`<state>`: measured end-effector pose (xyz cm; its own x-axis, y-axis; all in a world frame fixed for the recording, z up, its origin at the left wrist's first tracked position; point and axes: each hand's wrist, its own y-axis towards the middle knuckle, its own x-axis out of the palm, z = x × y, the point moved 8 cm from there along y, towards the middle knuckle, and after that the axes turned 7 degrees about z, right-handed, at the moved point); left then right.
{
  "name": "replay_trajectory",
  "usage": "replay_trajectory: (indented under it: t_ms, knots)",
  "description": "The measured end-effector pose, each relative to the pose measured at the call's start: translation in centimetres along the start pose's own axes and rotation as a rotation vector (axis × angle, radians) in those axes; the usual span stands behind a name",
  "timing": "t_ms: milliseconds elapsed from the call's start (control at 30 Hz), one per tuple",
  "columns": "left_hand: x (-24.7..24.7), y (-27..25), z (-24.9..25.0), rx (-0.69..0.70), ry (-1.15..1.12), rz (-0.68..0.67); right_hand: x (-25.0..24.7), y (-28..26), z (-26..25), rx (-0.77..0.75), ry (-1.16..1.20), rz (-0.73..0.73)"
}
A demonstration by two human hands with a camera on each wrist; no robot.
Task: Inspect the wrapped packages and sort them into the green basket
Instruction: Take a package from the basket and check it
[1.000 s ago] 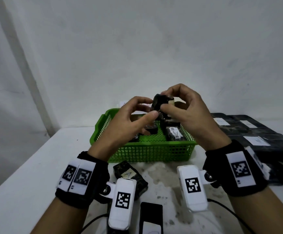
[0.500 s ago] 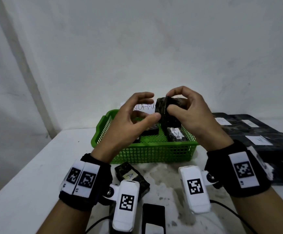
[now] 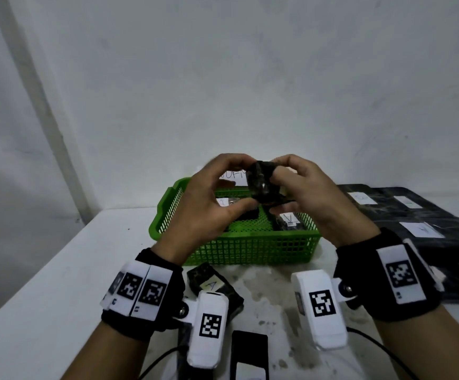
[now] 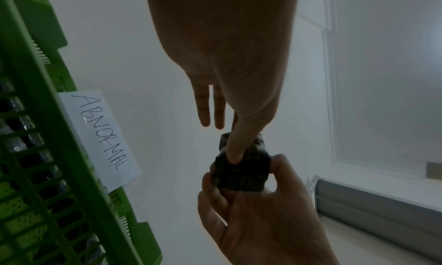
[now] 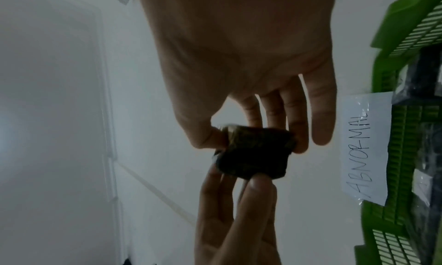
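Note:
A small dark wrapped package [image 3: 261, 185] is held in the air above the green basket [image 3: 250, 250]. My left hand [image 3: 246, 187] pinches its left side, index finger on top and thumb below. My right hand [image 3: 280, 185] pinches its right side. In the left wrist view one left fingertip presses the package [image 4: 241, 174] while the right hand [image 4: 241, 176] grips it from below. In the right wrist view the right hand [image 5: 258, 140] pinches the package [image 5: 256, 155] between thumb and fingers, and left fingers [image 5: 260, 186] touch its lower edge.
The basket holds several dark packages, one labelled A [image 3: 288, 220], and bears an "ABNORMAL" paper [image 4: 102, 136]. Another labelled package [image 3: 212, 286] lies on the white table before the basket. Large black wrapped parcels [image 3: 420, 215] fill the right side. A black device [image 3: 250, 352] lies near me.
The package has been turned between my fingers. My left index finger has moved up onto its top; both hands stay above the basket.

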<state>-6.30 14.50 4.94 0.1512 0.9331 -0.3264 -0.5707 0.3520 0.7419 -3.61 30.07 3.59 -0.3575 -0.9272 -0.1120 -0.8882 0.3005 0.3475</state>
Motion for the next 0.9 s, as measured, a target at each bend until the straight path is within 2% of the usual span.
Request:
replay_trajectory:
  t_ms: [133, 233, 300, 367, 433, 600, 733, 833, 900]
  knots:
    - [0.8, -0.3, -0.1, -0.029, -0.003, -0.024, -0.2, -0.2, -0.1, -0.111, -0.200, 0.110]
    - [-0.1, 0.0, -1.3, -0.125, -0.118, 0.004, 0.0, -0.1, 0.1, -0.060, -0.037, -0.028]
    - [-0.8, 0.1, -2.2, -0.175, -0.201, 0.020, 0.1, -0.2, -0.4, -0.104, -0.025, -0.159]
    - [-0.9, 0.0, -3.1, -0.213, -0.250, 0.018, -0.3, -0.2, -0.7, -0.186, -0.112, -0.175]
    - [-0.7, 0.1, -3.7, -0.237, -0.243, 0.009, -0.6, 0.1, -0.5, -0.233, -0.180, -0.121]
    - [-1.2, 1.1, -6.2, -0.288, -0.121, -0.040, 1.8, 2.0, -1.0, -0.343, -0.467, -0.132]
    - [-2.7, 1.5, -8.9, -0.303, 0.057, -0.002, 5.2, 4.8, -2.5, -0.422, -0.791, -0.284]
    - [-3.0, 1.4, -11.3, -0.354, 0.225, -0.049, 6.9, 8.2, -1.1, -0.326, -1.010, -0.427]
    - [-3.0, 1.1, -12.8, -0.390, 0.298, -0.093, 7.6, 10.3, 1.7, -0.227, -1.195, -0.544]
